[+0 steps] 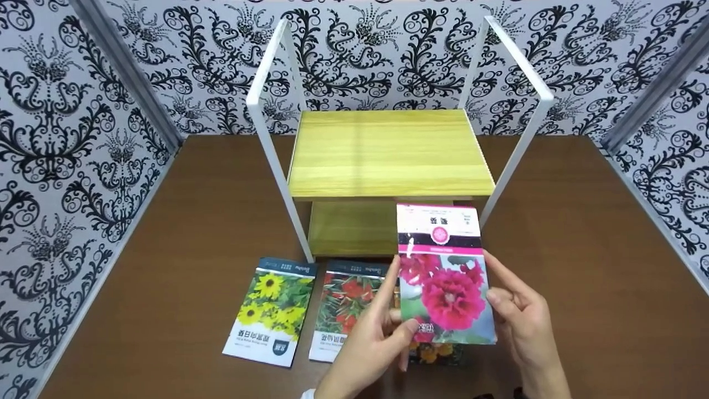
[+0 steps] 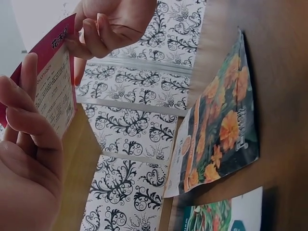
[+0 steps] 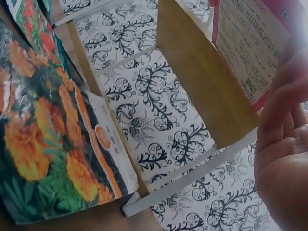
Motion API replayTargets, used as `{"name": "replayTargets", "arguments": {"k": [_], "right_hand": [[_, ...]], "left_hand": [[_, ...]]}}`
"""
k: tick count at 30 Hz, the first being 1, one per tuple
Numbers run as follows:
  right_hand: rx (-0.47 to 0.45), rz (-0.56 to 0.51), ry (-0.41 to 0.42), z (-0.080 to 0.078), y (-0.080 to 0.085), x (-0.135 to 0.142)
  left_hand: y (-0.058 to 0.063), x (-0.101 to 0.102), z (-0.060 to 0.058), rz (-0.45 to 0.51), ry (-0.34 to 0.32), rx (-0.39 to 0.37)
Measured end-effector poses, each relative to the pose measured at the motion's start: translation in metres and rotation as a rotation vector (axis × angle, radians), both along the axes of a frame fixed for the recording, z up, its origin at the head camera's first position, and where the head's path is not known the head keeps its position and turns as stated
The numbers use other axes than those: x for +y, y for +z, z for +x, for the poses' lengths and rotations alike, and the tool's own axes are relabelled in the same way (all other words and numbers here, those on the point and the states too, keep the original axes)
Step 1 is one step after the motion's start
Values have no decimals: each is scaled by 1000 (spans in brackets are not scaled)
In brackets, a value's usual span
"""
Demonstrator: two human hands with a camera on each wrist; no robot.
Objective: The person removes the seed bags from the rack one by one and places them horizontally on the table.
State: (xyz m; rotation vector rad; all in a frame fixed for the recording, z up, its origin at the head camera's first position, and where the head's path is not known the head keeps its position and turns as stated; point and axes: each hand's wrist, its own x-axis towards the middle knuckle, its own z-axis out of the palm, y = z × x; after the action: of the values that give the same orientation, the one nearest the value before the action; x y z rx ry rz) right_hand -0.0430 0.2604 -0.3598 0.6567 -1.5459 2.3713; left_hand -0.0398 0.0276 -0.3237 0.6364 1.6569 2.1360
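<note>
A seed packet with pink hollyhock flowers (image 1: 451, 296) is held up between both hands above the table. Its printed back (image 2: 55, 91) faces down in the left wrist view. My left hand (image 1: 374, 338) grips its lower left side, thumb on the front. My right hand (image 1: 523, 316) pinches the right edge with thumb and fingers. Beneath it lies an orange marigold packet (image 2: 216, 125), mostly hidden in the head view. Left of that rest a red-flower packet (image 1: 346, 299), partly behind my left hand, and a yellow-flower packet (image 1: 274, 310).
A two-tier rack with a wooden upper shelf (image 1: 388, 152), lower shelf (image 1: 352, 227) and white metal frame (image 1: 271, 149) stands behind the packets. Brown tabletop (image 1: 183, 266) extends to both sides. Patterned panels (image 1: 50, 166) enclose the left, back and right.
</note>
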Motion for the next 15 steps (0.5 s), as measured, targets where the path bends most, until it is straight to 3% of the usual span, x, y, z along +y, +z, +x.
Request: {"name": "replayTargets", "arguments": {"k": [15], "right_hand": [[-46,63,-1,6,-10,12]], "left_hand": [[-5,9,4,-127,38,22]]}}
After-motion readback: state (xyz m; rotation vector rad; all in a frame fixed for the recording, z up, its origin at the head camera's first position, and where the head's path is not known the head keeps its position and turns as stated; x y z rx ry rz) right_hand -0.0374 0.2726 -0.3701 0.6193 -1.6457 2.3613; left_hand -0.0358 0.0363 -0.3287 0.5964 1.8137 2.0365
